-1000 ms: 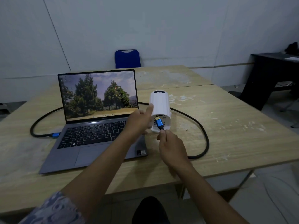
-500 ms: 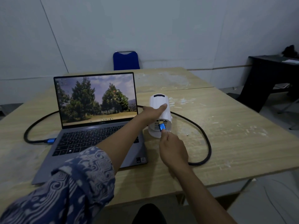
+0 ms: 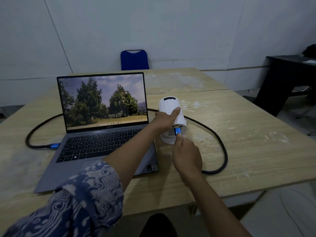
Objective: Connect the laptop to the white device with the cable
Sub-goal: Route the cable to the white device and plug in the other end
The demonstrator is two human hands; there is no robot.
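Observation:
An open grey laptop [image 3: 102, 134] with trees on its screen sits on the wooden table [image 3: 248, 142]. A white device [image 3: 169, 106] lies just right of it, its port end toward me. My left hand [image 3: 165, 119] grips the device's side, thumb across its top. My right hand [image 3: 187, 156] pinches the cable's blue plug [image 3: 177, 131], whose gold tip is at the device's port. The black cable [image 3: 222, 147] loops right around the device, runs behind the laptop, and its other blue plug [image 3: 54, 146] sits at the laptop's left edge.
A blue chair [image 3: 134, 59] stands beyond the table's far edge against the grey wall. A dark desk [image 3: 287, 74] is at the right. The table's near edge runs below my forearms, with floor to the right of it.
My left hand slid from the device's near end up onto its side and top. My right hand pushed the blue plug forward, up to the port. My view came closer.

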